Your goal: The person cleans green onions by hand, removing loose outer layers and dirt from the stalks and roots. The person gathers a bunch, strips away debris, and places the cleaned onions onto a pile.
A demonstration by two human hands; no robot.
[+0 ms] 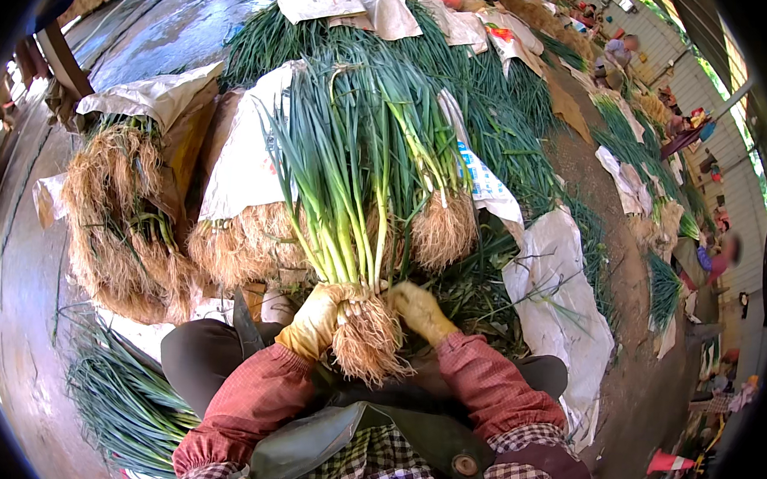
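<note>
In front of my lap stands a bunch of green onions (337,202), leaves pointing away and tangled brown roots (368,344) hanging toward me. My left hand (311,321), in a yellowish glove, is closed around the white stalk bases just above the roots. On the other side, my gloved right hand (425,314) has curled fingers against the stalk bases; what they pinch is hidden. Just beyond it, another bunch of green onions (443,230) lies with its roots toward me.
Rooted bunches (113,205) lie at the left under a sack (151,94). Loose green onions (128,399) are beside my left knee. A large green onion heap (504,141) spreads ahead, partly covered by sacks. A white sack (563,312) lies at the right. Other people (622,50) sit farther right.
</note>
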